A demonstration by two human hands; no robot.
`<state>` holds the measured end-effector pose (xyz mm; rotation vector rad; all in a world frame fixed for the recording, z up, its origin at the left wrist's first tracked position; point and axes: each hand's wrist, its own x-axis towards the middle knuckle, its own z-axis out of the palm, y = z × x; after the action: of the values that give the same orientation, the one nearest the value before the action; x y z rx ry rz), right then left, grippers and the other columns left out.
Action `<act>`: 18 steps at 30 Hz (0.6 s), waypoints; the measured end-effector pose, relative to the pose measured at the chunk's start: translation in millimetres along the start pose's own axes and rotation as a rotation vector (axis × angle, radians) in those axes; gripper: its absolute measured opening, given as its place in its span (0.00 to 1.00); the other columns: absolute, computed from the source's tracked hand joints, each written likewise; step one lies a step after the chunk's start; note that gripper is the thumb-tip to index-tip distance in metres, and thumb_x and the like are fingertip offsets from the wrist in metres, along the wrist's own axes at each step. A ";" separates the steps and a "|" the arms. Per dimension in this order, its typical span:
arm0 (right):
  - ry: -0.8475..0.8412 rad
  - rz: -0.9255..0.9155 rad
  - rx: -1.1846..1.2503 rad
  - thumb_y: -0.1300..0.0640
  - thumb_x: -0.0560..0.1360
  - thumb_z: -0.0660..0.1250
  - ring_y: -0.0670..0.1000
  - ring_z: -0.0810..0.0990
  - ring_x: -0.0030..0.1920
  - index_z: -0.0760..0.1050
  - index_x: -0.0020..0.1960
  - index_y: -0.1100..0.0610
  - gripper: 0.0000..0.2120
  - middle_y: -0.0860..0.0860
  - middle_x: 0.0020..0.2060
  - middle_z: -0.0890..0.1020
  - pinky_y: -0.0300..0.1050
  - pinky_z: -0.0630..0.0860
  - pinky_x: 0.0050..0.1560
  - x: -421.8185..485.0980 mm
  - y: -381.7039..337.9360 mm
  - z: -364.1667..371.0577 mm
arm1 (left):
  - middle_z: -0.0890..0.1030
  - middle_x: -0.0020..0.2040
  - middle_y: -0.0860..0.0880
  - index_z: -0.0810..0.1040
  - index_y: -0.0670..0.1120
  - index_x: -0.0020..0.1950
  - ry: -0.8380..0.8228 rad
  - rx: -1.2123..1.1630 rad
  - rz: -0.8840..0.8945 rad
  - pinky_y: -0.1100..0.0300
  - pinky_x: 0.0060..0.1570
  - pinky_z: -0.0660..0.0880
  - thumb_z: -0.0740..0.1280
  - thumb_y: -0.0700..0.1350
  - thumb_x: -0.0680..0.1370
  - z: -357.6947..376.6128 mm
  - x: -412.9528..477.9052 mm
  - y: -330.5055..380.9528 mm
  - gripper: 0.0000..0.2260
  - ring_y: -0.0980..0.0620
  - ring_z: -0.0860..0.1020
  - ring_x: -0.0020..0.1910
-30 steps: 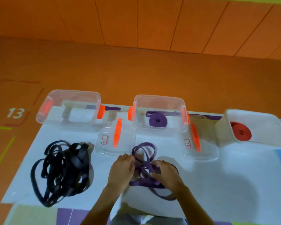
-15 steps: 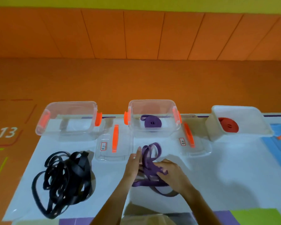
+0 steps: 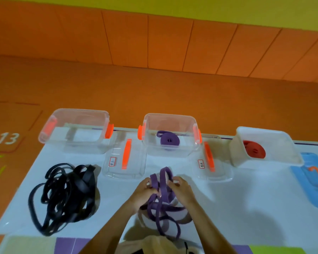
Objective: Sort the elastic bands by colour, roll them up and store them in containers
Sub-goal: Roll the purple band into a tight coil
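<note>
- Purple bands (image 3: 162, 204): loose tangle on the white mat (image 3: 246, 198), low centre of view, between and under both hands. Upper loops are lifted off the mat; lower loops trail toward 6 o'clock.
- Left hand (image 3: 143, 189): at 9 o'clock of the tangle. Fingers curled, pinching one purple strand near the top of the loops.
- Right hand (image 3: 182, 187): at 3 o'clock of the tangle. Fingers and thumb curled round the raised loop, just beside the left hand.
- Middle clear container (image 3: 170, 116): 12 o'clock from the hands, lid off. One rolled purple band (image 3: 168, 141) lies on its floor.
- Left clear container (image 3: 73, 111): about 11 o'clock from the hands, lid off, orange latches at both ends.
- White container (image 3: 261, 130): about 2 o'clock from the hands. Holds a rolled red band (image 3: 254, 149).
- Black bands (image 3: 66, 195): unrolled heap on the mat, 9 o'clock from the hands, well apart from the purple tangle.
- Left clear lid (image 3: 124, 162): flat on the mat between the left and middle containers, orange handle, small label, text unreadable.
- Right clear lid (image 3: 212, 165): flat between the middle and white containers, same handle and label.
- Blue lid (image 3: 312, 180): at the 3 o'clock edge of view, flat on the mat.
</note>
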<state>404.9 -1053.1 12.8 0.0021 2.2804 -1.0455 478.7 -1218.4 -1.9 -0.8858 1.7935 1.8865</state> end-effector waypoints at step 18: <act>-0.011 -0.436 0.154 0.68 0.77 0.75 0.49 0.88 0.53 0.80 0.65 0.55 0.19 0.50 0.51 0.89 0.41 0.83 0.58 -11.1 -55.7 -78.7 | 0.79 0.67 0.44 0.72 0.44 0.71 0.291 0.542 0.104 0.56 0.61 0.76 0.62 0.46 0.86 -15.6 1.1 30.3 0.14 0.42 0.79 0.67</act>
<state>357.7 -1034.6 95.6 -0.4539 2.2361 -1.4327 460.4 -1237.2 20.1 -0.9008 2.4002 1.2532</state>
